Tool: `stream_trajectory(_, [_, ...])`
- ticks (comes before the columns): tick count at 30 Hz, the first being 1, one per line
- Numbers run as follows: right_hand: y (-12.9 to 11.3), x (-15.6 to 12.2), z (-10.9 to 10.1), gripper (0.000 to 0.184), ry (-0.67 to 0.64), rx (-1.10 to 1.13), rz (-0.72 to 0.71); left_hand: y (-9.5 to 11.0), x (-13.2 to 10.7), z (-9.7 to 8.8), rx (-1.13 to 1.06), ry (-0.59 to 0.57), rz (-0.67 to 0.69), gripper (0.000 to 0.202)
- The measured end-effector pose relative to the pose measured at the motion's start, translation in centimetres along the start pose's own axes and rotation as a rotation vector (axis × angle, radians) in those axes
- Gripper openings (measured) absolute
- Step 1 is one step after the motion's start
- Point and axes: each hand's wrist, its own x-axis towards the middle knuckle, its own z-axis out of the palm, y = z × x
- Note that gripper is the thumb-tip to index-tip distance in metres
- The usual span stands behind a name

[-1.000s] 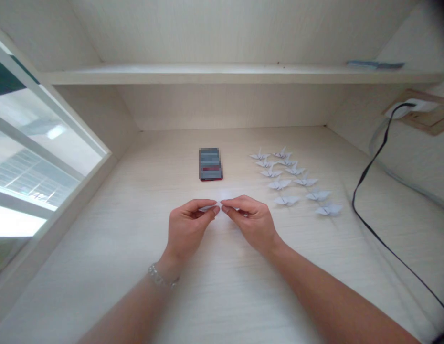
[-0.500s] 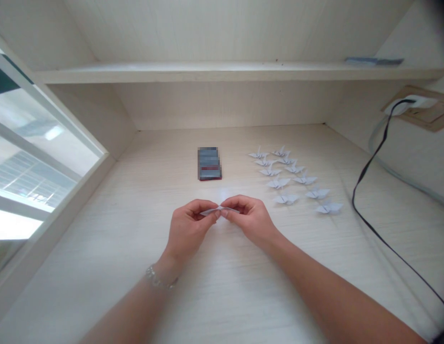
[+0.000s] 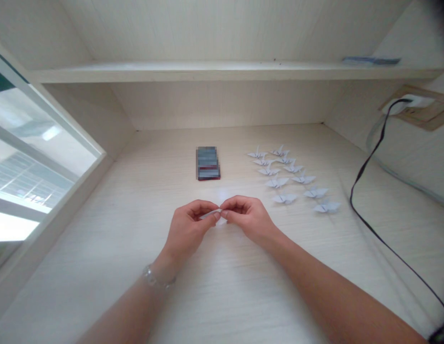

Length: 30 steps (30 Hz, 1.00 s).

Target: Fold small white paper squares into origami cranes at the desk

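Observation:
Between my two hands is a small folded piece of white paper, mostly covered by the fingers. My left hand, with a bracelet at the wrist, pinches it between thumb and fingers. The fingertips of my right hand are closed on its right end, meeting the left fingertips. To the right of the hands, several white origami cranes sit on the desk in two slanting rows. How the held paper is folded is hidden.
A blurred dark rectangular object lies beyond the hands on the pale desk. A black cable runs from the wall socket down the right side. A shelf crosses above, and a window is at left.
The paper's right part, which showed between my right fingers before, is now out of sight. Both hands stay in nearly the same place, and the view has shifted slightly.

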Motion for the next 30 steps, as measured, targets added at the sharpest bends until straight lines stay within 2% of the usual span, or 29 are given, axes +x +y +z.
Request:
stream_trajectory(14, [-0.42,-0.09,0.14,0.012,0.017,-0.010,0.045,0.19,0.04,-0.16,-0.034,-0.055,-0.055,0.017])
stream_trajectory(20, [-0.57,-0.14,0.26,0.011,0.027,0.077,0.081,0.09,-0.03,-0.14,-0.012,-0.054,-0.063,0.018])
stream_trajectory(30, [-0.53,-0.17,0.44,0.010,0.030,0.063,0.084,-0.23,0.12,-0.17,-0.067,-0.050,-0.084,0.013])
